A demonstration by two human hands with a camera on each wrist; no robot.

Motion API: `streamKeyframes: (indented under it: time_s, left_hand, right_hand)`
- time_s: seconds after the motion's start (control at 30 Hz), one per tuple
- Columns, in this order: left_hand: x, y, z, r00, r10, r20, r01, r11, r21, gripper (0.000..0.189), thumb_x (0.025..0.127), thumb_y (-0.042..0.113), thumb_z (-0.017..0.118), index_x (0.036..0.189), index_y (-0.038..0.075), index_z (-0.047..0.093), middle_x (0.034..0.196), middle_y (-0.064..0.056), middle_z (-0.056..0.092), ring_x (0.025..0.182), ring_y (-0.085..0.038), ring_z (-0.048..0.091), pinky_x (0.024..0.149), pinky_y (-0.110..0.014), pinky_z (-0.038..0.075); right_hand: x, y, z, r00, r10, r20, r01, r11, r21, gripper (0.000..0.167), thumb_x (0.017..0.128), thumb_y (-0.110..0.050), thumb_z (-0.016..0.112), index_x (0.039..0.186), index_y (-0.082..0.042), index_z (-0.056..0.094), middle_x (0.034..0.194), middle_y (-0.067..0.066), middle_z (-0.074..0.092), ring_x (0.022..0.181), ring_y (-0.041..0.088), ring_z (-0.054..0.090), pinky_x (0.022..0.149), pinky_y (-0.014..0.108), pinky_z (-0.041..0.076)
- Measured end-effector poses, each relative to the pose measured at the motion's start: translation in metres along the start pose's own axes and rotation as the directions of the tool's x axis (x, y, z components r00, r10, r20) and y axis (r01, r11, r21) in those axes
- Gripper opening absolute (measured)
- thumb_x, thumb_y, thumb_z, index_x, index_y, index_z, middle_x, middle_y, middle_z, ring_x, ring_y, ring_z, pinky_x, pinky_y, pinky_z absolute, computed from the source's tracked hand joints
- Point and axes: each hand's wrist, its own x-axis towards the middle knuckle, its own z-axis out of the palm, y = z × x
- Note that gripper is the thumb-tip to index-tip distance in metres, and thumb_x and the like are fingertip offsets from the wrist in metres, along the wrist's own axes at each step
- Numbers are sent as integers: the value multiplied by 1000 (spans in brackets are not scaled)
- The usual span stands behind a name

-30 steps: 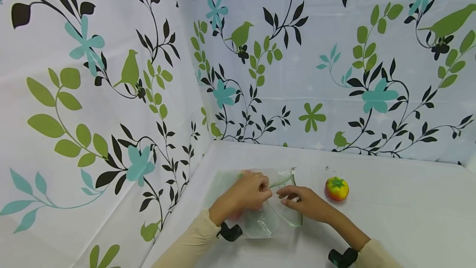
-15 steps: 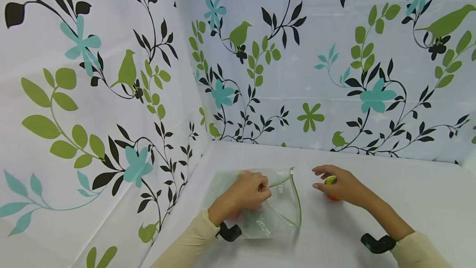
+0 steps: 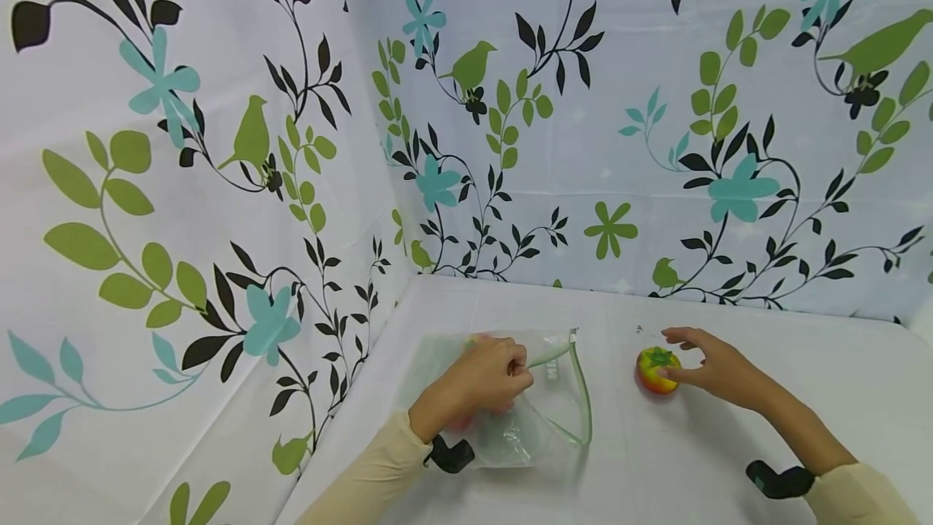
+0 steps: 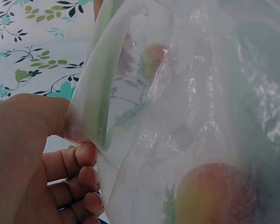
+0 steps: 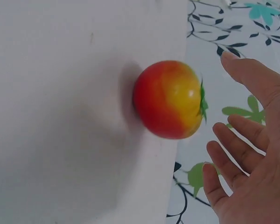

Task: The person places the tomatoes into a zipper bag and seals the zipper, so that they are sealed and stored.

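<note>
My left hand [image 3: 484,375] pinches the open mouth of a clear zip bag [image 3: 513,440] between thumb and forefinger, its other fingers curled beside the plastic. Inside the bag, in the left wrist view, a red and yellow tomato [image 4: 214,196] with green leaves shows through the film. A second tomato [image 3: 658,373], red and yellow with a green leafy top, sits on the table to the right of the bag. Just right of it is my right hand [image 3: 722,371], thumb and fingers spread and holding nothing. In the right wrist view the fingers stand apart around its leafy side.
The white table [image 3: 802,420] runs to a cloth backdrop [image 3: 554,160] printed with leaves, birds and flowers, which also covers the left side. The bag's green-edged opening [image 3: 585,399] faces the tomato on the table. Each wrist carries a black camera mount [image 3: 780,480].
My right hand has left the bag's mouth and moved right, passing over the tomato to its right side. The left hand keeps its hold on the bag.
</note>
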Motion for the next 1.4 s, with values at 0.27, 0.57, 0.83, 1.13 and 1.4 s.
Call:
streamKeyframes:
  time_s: [0.27,0.57,0.83,1.13,1.4]
  left_hand:
    - [0,1,-1,1000,-21,15,21,1000,-15,18,86,23,62,69,24,56,70,11,50,64,-3,47,58,-19,37]
    - [-1,0,-1,1000,-10,15,10,1000,-22,19,86,22,62,68,23,56,70,11,49,63,-4,46,57,-19,37]
    - [-1,1,-2,1000,-15,17,15,1000,-23,20,87,22,62,68,23,55,70,10,49,64,-4,47,58,-20,37]
    - [-1,3,-2,999,-27,22,27,999,-39,20,87,21,61,68,23,55,71,10,49,63,-4,48,56,-20,36]
    - [-1,4,-1,1000,-9,1,9,1000,-9,21,87,21,62,67,23,55,70,11,48,64,-4,46,58,-19,36]
  right_hand:
    - [-2,19,0,996,63,63,-63,998,0,77,92,-37,81,149,3,49,144,32,57,126,51,54,88,61,58]
    - [-1,36,7,991,93,100,-95,995,17,79,91,-36,80,150,4,47,141,30,59,125,50,55,89,63,57]
    - [-3,36,10,992,76,98,-80,996,30,70,94,-37,78,145,4,55,141,29,60,123,48,57,89,63,57]
    - [-6,35,10,994,69,84,-71,997,18,65,95,-39,77,142,3,59,139,27,63,122,47,59,89,63,57]
    - [-6,37,12,995,72,72,-74,997,24,64,94,-37,78,141,2,60,136,26,64,120,45,60,87,59,59]
